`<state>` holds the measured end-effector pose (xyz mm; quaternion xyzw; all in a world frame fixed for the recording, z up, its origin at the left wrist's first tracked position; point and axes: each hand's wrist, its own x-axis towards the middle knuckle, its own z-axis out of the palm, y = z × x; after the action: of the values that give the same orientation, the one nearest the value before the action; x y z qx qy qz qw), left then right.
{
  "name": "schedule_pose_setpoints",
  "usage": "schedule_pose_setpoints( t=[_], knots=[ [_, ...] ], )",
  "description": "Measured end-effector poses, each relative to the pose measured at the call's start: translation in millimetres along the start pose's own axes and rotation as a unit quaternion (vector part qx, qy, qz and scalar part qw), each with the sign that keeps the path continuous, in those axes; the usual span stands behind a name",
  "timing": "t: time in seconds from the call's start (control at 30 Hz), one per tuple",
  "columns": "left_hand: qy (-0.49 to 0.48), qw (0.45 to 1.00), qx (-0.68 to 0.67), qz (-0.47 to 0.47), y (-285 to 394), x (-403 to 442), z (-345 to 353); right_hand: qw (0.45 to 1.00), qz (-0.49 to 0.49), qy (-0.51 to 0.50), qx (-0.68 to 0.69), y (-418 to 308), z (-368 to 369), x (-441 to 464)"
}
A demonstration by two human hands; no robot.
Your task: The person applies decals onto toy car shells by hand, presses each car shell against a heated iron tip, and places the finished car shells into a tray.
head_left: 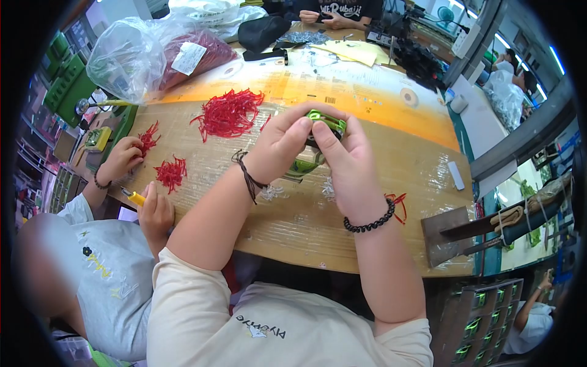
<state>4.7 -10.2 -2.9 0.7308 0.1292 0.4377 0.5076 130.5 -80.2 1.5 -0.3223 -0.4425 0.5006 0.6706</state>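
Near the middle of the table, my left hand (282,137) and my right hand (353,165) are both closed on a small bright-green and black plastic part (333,124). Both thumbs press on its near side, and my fingers hide much of it. Just below, a curved green and dark piece (304,165) shows between my hands; I cannot tell whether it belongs to the same part. Small clear plastic bits (273,192) lie on the table under my hands. Red strips (397,207) lie beside my right wrist.
A big pile of red strips (229,114) and a smaller pile (171,173) lie on the cardboard-covered table (293,235). At left, a co-worker's hand (156,214) holds a yellow-handled tool (134,196). Bagged red material (199,61) stands behind. A metal plate (443,235) sits at right.
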Motion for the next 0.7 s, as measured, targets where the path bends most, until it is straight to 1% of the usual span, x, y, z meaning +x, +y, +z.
schedule_pose_setpoints(
  t=[0.07, 0.1, 0.13, 0.17, 0.2, 0.3, 0.37, 0.4, 0.47, 0.7],
  knots=[
    [0.011, 0.998, 0.01, -0.06, 3.5, 0.8, -2.9, 0.99, -0.025, 0.046, -0.13, -4.5, -6.9, 3.0],
    [0.038, 0.995, -0.049, -0.078, 5.4, 2.5, -0.7, 0.957, -0.072, 0.062, -0.273, -4.5, -16.1, 5.3],
    [0.054, 0.992, -0.071, -0.089, 1.6, 3.8, -1.9, 0.901, -0.119, 0.075, -0.41, -3.9, -28.9, 8.7],
    [0.071, 0.988, -0.093, -0.098, -1.8, 5.2, -3.6, 0.823, -0.164, 0.085, -0.538, -5.0, -37.8, 10.5],
    [0.079, 0.988, -0.092, -0.1, -1.2, 6.2, -4.1, 0.782, -0.099, 0.066, -0.612, -18.7, -35.4, 5.6],
    [0.095, 0.987, -0.079, -0.105, 1.3, 7.9, -5.5, 0.752, 0.068, -0.031, -0.655, -19.9, -44.2, 2.6],
    [0.095, 0.988, -0.06, -0.105, 1.4, 8.2, -6.4, 0.754, 0.08, -0.07, -0.648, -14.9, -44.4, -1.0],
    [0.084, 0.989, -0.071, -0.1, 1.6, 8.0, -8.0, 0.754, 0.086, -0.089, -0.645, -13.3, -43.8, -2.5],
    [0.066, 0.989, -0.091, -0.09, 2.4, 6.4, -12.1, 0.739, 0.104, -0.099, -0.658, -14.8, -40.4, -5.6],
    [0.063, 0.99, -0.071, -0.104, 4.5, 6.0, -11.9, 0.693, 0.162, -0.143, -0.687, -7.1, -36.0, -7.0]
  ],
)
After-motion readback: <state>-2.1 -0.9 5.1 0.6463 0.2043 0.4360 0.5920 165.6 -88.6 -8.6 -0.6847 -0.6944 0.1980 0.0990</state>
